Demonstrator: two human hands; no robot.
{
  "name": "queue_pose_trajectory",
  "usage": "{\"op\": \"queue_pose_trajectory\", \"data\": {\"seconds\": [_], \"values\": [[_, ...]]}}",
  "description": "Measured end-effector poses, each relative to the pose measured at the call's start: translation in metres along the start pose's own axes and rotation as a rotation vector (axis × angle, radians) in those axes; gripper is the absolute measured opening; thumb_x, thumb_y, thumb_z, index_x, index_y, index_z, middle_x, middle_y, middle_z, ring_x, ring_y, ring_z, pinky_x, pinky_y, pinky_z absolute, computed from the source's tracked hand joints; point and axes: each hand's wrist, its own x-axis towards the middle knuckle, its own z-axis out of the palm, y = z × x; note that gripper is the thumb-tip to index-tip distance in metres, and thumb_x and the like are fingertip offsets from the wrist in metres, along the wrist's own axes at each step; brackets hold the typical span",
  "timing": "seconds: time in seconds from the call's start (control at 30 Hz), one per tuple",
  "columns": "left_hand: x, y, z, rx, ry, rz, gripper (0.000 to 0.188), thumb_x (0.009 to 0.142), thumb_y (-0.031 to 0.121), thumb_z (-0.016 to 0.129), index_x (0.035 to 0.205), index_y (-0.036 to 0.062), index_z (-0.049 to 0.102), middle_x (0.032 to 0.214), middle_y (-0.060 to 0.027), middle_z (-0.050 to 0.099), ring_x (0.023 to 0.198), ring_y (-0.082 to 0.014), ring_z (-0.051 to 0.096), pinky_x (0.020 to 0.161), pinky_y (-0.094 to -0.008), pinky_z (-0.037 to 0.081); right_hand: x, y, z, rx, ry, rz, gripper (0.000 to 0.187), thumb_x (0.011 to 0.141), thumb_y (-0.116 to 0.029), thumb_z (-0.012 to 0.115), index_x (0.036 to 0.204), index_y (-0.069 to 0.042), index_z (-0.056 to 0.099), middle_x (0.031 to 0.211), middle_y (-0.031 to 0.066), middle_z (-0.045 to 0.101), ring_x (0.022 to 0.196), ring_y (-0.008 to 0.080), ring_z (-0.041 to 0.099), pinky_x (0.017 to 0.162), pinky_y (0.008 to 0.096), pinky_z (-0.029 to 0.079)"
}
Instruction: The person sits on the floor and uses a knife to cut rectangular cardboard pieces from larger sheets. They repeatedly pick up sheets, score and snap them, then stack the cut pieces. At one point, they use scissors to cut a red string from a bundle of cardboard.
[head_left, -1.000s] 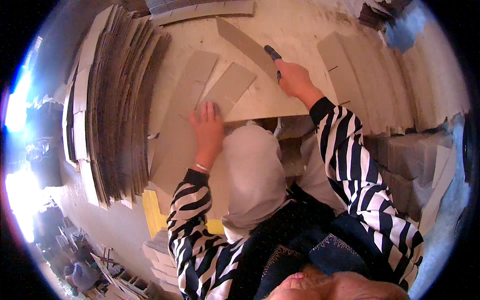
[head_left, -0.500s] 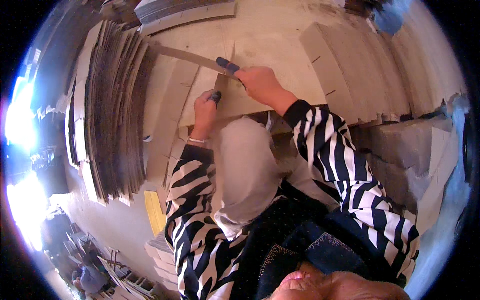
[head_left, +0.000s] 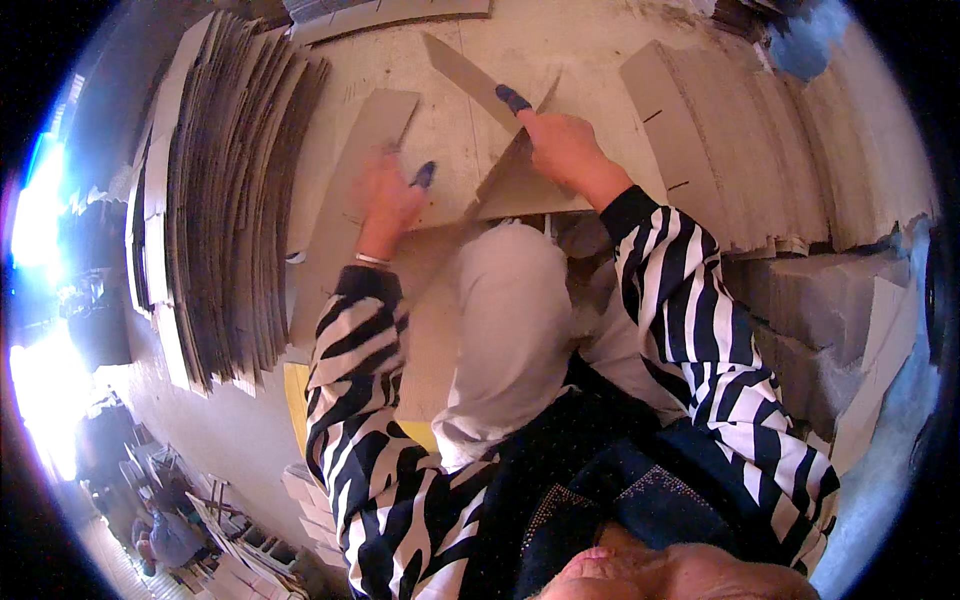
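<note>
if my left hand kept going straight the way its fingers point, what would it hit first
Probably the far end of the flat cardboard strip, just ahead of your left hand. The fingers are blurred and depth is unclear, so the hand might pass just above it.

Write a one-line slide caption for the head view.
Right hand gripping crossed cardboard strips, blurred left hand over another strip, with cardboard stacks on either side.
</note>
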Motion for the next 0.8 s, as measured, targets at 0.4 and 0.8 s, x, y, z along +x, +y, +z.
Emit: {"op": "queue_pose_trajectory", "data": {"seconds": [0.4, 0.8], "values": [[0.001, -0.054, -0.004, 0.525, -0.031, -0.064, 0.028, 0.075, 0.016, 0.059, 0.099, 0.0035, 0.066, 0.112, -0.0146, 0.060, 0.097, -0.0346, 0.057, 0.080, -0.0459, 0.047, 0.003, 0.006, 0.004, 0.074, 0.097, -0.205, 0.028, 0.081, -0.008, 0.054, 0.109, -0.011, 0.057, 0.089, 0.0140, 0.067, 0.083, 0.0365, 0.065, 0.066, 0.0498, 0.050], [0.042, 0.015, -0.005, -0.442, 0.092, -0.290, 0.028, 0.085, 0.020, 0.052, 0.099, -0.0014, 0.065, 0.085, -0.0271, 0.063, 0.079, -0.0415, 0.061, 0.070, -0.0436, 0.046, 0.005, -0.003, 0.016, 0.130, 0.164, -0.249, 0.033, 0.078, -0.004, 0.053, 0.109, -0.013, 0.057, 0.089, 0.0108, 0.063, 0.081, 0.0336, 0.062, 0.065, 0.0465, 0.049]]}}
